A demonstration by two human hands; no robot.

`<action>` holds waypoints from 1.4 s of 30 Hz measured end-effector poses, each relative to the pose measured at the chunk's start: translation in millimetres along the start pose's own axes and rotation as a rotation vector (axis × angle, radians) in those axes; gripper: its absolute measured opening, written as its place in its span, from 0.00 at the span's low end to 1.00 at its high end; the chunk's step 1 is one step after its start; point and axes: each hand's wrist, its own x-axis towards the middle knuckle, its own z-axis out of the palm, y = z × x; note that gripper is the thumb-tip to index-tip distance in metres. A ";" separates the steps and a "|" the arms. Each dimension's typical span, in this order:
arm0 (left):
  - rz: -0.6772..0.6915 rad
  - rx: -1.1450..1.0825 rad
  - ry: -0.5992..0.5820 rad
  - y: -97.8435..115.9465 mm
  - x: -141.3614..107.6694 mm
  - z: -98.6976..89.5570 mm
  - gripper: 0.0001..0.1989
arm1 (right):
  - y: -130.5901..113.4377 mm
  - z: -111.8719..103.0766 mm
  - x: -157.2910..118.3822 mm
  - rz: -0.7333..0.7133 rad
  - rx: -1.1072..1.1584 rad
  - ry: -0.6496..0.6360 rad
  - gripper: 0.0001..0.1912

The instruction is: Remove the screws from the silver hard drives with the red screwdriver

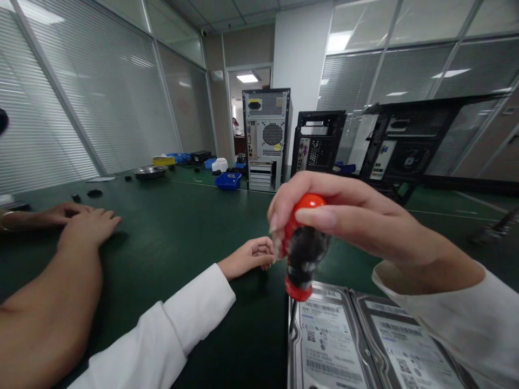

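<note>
My right hand point(348, 216) is closed around the red and black handle of a screwdriver point(306, 256). The shaft points down, and its tip meets the left edge of a hard drive point(324, 335) lying label side up. A second hard drive point(409, 346) lies alongside it on the right, partly under my right sleeve. Beyond the first drive's far left corner, my left hand point(253, 256) rests by the table with curled fingers. Its fingertips are partly hidden behind my right fingers, and whatever they may hold cannot be made out.
Another person's forearms and hands point(87, 224) rest on the green table point(170, 237) at left. Computer cases point(265, 140) stand at the back, with a blue bin point(228, 181) beside them. A metal bowl point(150, 172) and a yellow tray point(164, 161) sit at the far left.
</note>
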 end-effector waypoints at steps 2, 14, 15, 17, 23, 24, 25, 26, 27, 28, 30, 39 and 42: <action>-0.007 -0.040 0.000 -9.1 5.6 -2.3 0.22 | 2.7 -0.8 1.4 -0.029 -0.024 0.015 0.04; -0.014 -0.055 -0.033 -15.0 7.5 -6.3 0.20 | 4.3 6.4 -0.4 0.039 -0.100 0.101 0.13; -0.014 -0.045 -0.031 -13.4 6.9 -5.7 0.21 | 5.2 6.2 -1.5 0.052 -0.110 0.121 0.15; -0.004 -0.032 -0.028 -11.7 6.6 -5.3 0.23 | 7.5 4.2 -3.9 0.069 -0.118 0.137 0.17; 0.009 -0.035 -0.055 -23.0 12.0 -10.7 0.24 | 7.9 -0.9 -6.1 0.063 -0.111 0.082 0.11; 0.006 -0.030 -0.061 -26.0 13.1 -11.9 0.23 | 6.9 -0.6 -5.3 0.052 -0.127 0.074 0.10; 0.002 -0.021 -0.066 -28.8 14.0 -13.1 0.21 | 6.0 -0.2 -4.2 0.029 -0.143 0.064 0.09; -0.001 -0.014 -0.066 -31.2 14.7 -14.0 0.20 | 5.1 0.2 -3.0 0.004 -0.160 0.053 0.08; -0.005 -0.010 -0.063 -33.0 15.2 -14.6 0.19 | 4.3 0.5 -1.9 -0.026 -0.180 0.047 0.08; -0.007 -0.013 -0.060 -34.2 15.4 -15.0 0.19 | 3.8 0.8 -1.0 -0.055 -0.201 0.049 0.09; -0.006 -0.038 -0.050 -34.9 15.5 -15.0 0.18 | 3.1 1.5 0.2 -0.092 -0.248 0.068 0.09; -0.051 -0.038 0.007 -34.2 15.1 -14.2 0.19 | 9.7 0.6 1.6 -0.179 -0.241 0.136 0.06; -0.045 -0.026 0.003 -34.9 15.4 -14.6 0.19 | 7.7 -3.3 -1.3 -0.094 -0.177 0.074 0.09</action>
